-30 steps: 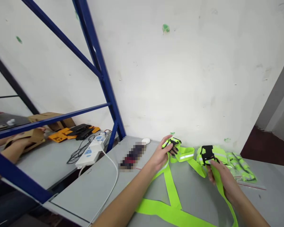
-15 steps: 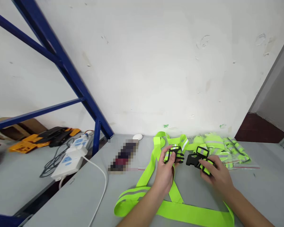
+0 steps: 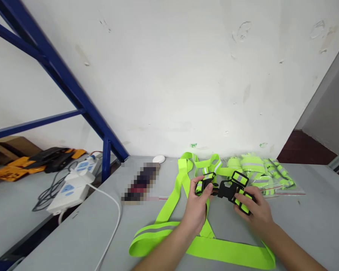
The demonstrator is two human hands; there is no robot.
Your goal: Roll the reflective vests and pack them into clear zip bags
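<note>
A neon-yellow reflective strap harness (image 3: 228, 251) lies spread over the grey table, with straps running up to both hands. My left hand (image 3: 197, 205) is closed on the pronged half of a black side-release buckle (image 3: 205, 186), its prongs pointing right. The socket half of the buckle (image 3: 226, 190) faces it from the right, very close; whether the prong tips touch it I cannot tell. My right hand (image 3: 255, 210) grips the socket half by its strap and black slider (image 3: 246, 206). A second black slider (image 3: 240, 178) stands above that half.
Clear bags of folded neon straps (image 3: 254, 167) lie at the back right. A white round object (image 3: 158, 159) and a pixelated item (image 3: 142, 182) are left of the harness. Further left are a white power strip (image 3: 70, 190), its cable (image 3: 119, 210) and a blue metal frame (image 3: 73, 86).
The two buckle halves have come closer together, narrowing the gap between prongs and socket. The whole view has shifted slightly, so the scene sits a little further left and higher.
</note>
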